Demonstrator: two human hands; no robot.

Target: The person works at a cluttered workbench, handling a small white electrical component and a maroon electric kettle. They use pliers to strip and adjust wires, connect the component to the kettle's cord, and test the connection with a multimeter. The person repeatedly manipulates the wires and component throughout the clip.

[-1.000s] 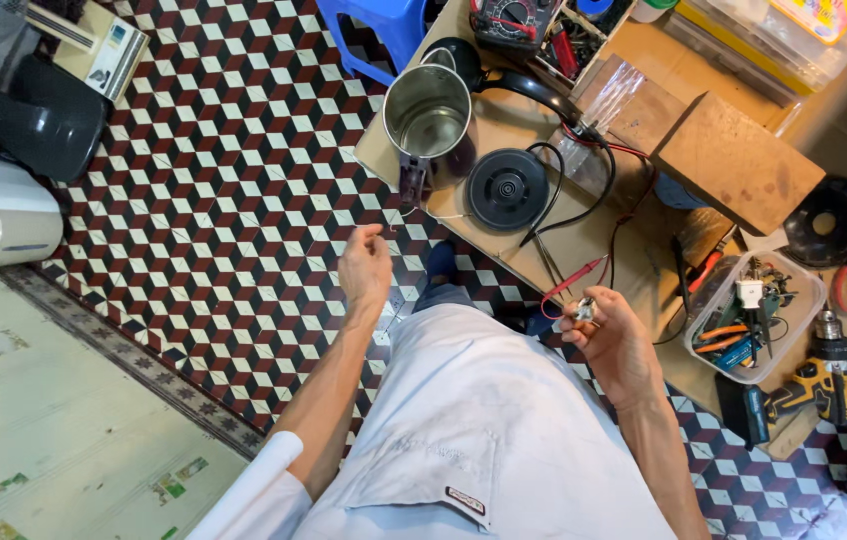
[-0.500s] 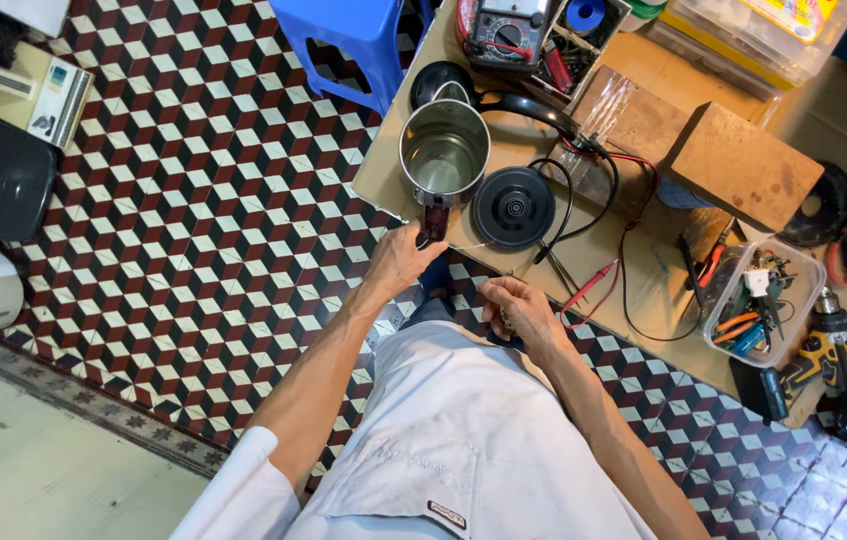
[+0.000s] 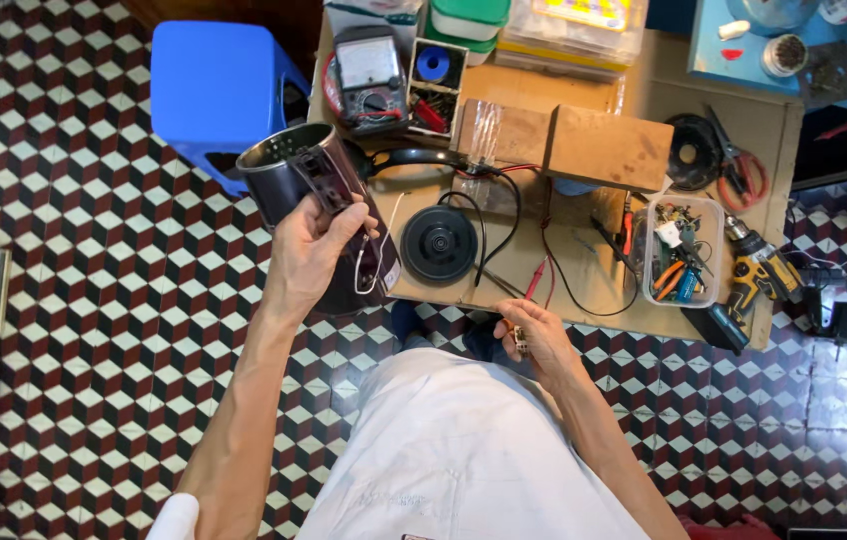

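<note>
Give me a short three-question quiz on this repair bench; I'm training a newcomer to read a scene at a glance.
1. True or false: the left hand holds the dark kettle body lifted off the board.
2. Which lies nearest the right hand? A) the red probe B) the blue stool C) the yellow drill
3. Fill in: the round black kettle base rests on the ____.

Key
1. True; the left grip wraps the body, tilted on its side.
2. A
3. The cardboard sheet, beside the clear parts tub.
</note>
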